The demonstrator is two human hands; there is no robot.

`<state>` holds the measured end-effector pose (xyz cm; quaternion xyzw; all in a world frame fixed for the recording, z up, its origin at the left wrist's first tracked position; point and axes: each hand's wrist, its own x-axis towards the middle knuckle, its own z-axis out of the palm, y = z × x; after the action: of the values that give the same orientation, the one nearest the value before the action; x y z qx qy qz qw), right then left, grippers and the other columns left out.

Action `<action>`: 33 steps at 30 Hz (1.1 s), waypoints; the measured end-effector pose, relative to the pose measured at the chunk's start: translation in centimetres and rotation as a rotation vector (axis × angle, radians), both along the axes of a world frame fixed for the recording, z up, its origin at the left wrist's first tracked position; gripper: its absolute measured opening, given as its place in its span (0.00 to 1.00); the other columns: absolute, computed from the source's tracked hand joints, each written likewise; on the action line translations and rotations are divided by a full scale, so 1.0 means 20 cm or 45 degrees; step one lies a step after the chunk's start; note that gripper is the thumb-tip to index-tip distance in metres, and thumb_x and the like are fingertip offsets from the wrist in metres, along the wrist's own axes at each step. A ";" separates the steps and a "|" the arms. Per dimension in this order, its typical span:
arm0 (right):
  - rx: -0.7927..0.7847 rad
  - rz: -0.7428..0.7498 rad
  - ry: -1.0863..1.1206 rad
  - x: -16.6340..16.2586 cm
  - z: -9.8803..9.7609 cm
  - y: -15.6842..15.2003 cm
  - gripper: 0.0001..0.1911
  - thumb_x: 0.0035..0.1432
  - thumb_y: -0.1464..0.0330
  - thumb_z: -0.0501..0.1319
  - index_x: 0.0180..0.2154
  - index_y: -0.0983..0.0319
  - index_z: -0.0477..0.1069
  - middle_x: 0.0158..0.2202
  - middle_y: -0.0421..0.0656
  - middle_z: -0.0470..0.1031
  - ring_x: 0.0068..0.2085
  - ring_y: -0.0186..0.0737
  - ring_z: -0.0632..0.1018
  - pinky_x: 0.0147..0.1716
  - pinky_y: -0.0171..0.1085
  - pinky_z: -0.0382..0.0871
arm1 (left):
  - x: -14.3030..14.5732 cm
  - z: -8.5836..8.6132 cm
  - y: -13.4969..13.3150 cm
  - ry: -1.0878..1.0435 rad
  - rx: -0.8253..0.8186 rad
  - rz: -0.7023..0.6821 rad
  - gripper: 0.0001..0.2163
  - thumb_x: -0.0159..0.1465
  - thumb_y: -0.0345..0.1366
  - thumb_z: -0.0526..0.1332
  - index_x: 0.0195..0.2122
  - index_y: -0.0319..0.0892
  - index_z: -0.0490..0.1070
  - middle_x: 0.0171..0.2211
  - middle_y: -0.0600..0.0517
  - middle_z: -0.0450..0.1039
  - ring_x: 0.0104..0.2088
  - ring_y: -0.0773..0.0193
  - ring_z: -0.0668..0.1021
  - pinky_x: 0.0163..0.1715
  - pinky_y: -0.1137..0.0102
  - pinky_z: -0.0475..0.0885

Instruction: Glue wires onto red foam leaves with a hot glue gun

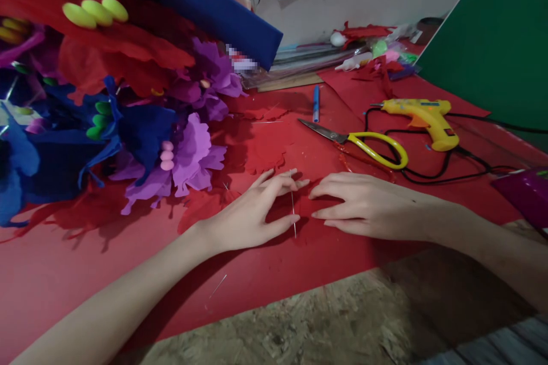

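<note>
The grip of our left hand (252, 214) is half curved, the thumb and index finger standing apart, and a thin pale wire (293, 199) crosses beside their tips; whether they pinch it, we cannot tell. The grip of our right hand (372, 202) is loose, its fingers a little parted. The wire is between our two hands, nearer to the left one, over the red surface (184, 302). Beyond them we see scissors (321, 131), a yellow glue gun (417, 109) and a blue pen (315, 104); leftward is a purple flower (192, 145).
</note>
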<state>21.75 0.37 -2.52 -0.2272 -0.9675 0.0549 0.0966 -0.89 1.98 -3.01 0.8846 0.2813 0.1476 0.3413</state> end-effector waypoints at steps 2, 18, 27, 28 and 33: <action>-0.030 -0.004 0.004 0.00 0.00 0.00 0.17 0.60 0.69 0.47 0.38 0.60 0.74 0.43 0.47 0.70 0.42 0.38 0.69 0.40 0.39 0.65 | -0.01 0.01 0.00 -0.019 -0.065 -0.008 0.10 0.62 0.35 0.54 0.43 0.42 0.55 0.55 0.42 0.62 0.60 0.61 0.56 0.58 0.54 0.49; -0.063 -0.010 0.036 0.00 0.01 0.00 0.16 0.59 0.69 0.48 0.37 0.60 0.74 0.43 0.46 0.70 0.43 0.38 0.70 0.41 0.39 0.67 | 0.00 -0.02 0.01 0.278 0.431 -0.053 0.19 0.63 0.38 0.52 0.54 0.38 0.56 0.60 0.43 0.54 0.61 0.56 0.52 0.59 0.53 0.47; -0.016 0.012 0.033 0.01 0.02 0.00 0.16 0.59 0.69 0.48 0.36 0.60 0.75 0.42 0.46 0.71 0.41 0.38 0.71 0.40 0.39 0.67 | 0.07 0.00 0.04 0.346 0.356 -0.099 0.33 0.58 0.47 0.57 0.59 0.36 0.46 0.60 0.43 0.52 0.62 0.58 0.50 0.60 0.55 0.43; -0.020 0.010 0.045 0.01 0.02 0.00 0.16 0.59 0.69 0.48 0.35 0.60 0.75 0.42 0.46 0.71 0.40 0.38 0.71 0.40 0.39 0.67 | 0.08 0.00 0.04 0.358 0.345 -0.103 0.34 0.57 0.48 0.58 0.59 0.35 0.47 0.61 0.43 0.51 0.62 0.58 0.50 0.60 0.55 0.42; -0.068 -0.013 0.039 0.01 0.03 0.00 0.15 0.58 0.70 0.49 0.36 0.60 0.74 0.43 0.46 0.71 0.42 0.39 0.70 0.41 0.40 0.67 | 0.08 -0.01 0.05 0.381 0.316 -0.120 0.33 0.57 0.47 0.59 0.58 0.37 0.48 0.60 0.43 0.52 0.62 0.58 0.51 0.60 0.54 0.42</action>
<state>21.87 0.47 -1.97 -0.2338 -0.9629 0.0835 0.1056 0.68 2.95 -3.16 0.9441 0.2670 0.0318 0.1906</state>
